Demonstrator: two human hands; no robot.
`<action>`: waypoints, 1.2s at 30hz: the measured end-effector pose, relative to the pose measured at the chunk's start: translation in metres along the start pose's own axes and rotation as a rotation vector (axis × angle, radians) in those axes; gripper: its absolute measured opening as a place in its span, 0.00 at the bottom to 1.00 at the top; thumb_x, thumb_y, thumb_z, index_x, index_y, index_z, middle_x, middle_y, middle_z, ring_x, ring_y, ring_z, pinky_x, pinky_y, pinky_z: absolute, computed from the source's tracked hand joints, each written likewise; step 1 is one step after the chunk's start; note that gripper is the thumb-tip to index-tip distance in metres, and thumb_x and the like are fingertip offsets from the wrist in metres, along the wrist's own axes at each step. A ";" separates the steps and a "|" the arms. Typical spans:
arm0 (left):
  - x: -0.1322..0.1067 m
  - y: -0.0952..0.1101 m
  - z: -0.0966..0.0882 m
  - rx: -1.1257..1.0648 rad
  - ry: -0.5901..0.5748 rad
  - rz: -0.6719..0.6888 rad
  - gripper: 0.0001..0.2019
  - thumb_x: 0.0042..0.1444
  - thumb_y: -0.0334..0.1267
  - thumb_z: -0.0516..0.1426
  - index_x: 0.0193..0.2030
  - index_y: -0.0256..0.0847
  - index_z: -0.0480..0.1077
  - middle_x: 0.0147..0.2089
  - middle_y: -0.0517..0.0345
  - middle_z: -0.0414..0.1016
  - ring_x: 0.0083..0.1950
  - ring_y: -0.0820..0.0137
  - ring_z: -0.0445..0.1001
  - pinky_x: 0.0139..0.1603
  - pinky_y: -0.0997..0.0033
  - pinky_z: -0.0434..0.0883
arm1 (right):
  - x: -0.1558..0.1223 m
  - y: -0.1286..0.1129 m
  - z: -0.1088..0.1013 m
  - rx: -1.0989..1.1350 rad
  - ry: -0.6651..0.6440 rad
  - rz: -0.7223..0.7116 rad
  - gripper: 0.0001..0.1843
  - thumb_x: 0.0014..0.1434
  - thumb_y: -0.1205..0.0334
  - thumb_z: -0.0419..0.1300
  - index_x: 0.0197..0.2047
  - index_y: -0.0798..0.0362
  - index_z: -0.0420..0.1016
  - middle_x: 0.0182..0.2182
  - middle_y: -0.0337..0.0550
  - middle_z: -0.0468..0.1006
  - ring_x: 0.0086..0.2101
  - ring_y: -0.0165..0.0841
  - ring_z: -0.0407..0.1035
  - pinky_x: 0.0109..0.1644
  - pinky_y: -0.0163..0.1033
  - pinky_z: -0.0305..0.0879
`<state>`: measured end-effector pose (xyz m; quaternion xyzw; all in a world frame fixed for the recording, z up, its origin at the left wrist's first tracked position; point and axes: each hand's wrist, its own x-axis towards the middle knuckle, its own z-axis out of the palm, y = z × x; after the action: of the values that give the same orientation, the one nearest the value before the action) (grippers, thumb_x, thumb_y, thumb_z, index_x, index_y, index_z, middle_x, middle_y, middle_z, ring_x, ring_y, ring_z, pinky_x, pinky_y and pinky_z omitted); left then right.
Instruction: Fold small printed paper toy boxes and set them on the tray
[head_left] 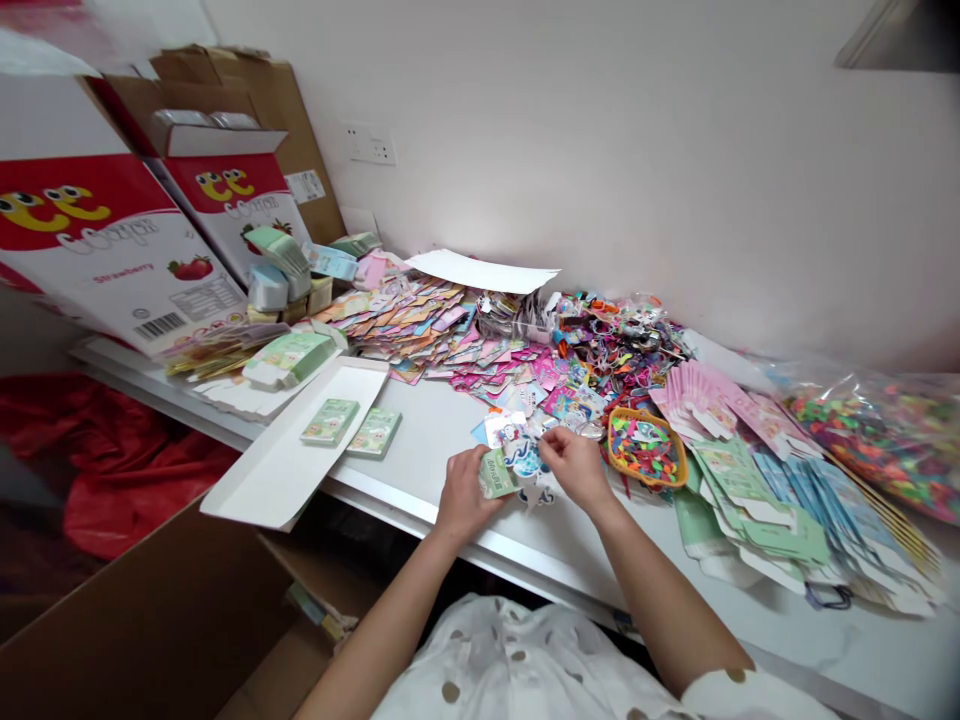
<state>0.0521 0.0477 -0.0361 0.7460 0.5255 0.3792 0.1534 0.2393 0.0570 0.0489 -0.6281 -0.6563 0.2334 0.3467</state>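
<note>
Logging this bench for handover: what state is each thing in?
left hand, gripping small green box
right hand, pinching blue-white card
orange basket, full of coloured pieces
two green boxes, closed, lying flat on white tray
green box blanks, unfolded, stacked flat

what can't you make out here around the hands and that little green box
Head view only:
Print on the small green box in the left hand: too small to read, and the fingers cover part of it.
Grip of the right hand: its own fingers hide whether it pinches the printed cards.
The clear bag of coloured bits: cut off by the right edge, and glare blurs the contents.
The brown carton: cut off by the bottom edge.
</note>
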 end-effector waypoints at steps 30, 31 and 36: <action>0.000 0.009 0.015 -0.063 0.122 0.070 0.34 0.40 0.34 0.62 0.55 0.40 0.55 0.50 0.47 0.64 0.52 0.55 0.63 0.54 0.52 0.61 | -0.005 -0.002 0.031 0.087 -0.162 -0.034 0.07 0.55 0.62 0.55 0.31 0.54 0.73 0.26 0.38 0.75 0.29 0.31 0.68 0.33 0.32 0.60; 0.002 0.011 0.016 -0.085 0.095 0.076 0.33 0.40 0.34 0.62 0.55 0.41 0.55 0.50 0.47 0.64 0.52 0.55 0.63 0.54 0.52 0.61 | -0.005 0.000 0.027 0.076 -0.158 -0.031 0.07 0.55 0.62 0.55 0.30 0.55 0.73 0.25 0.38 0.74 0.29 0.30 0.67 0.32 0.31 0.60; 0.005 0.010 0.024 -0.403 0.004 -0.051 0.34 0.41 0.35 0.61 0.57 0.43 0.54 0.54 0.48 0.61 0.56 0.57 0.62 0.57 0.52 0.61 | 0.005 0.029 -0.030 0.019 -0.163 -0.099 0.12 0.60 0.58 0.52 0.40 0.52 0.74 0.35 0.40 0.78 0.35 0.31 0.70 0.39 0.32 0.62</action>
<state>0.0769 0.0522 -0.0442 0.6861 0.4579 0.4741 0.3079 0.2817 0.0611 0.0478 -0.5705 -0.7105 0.2726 0.3090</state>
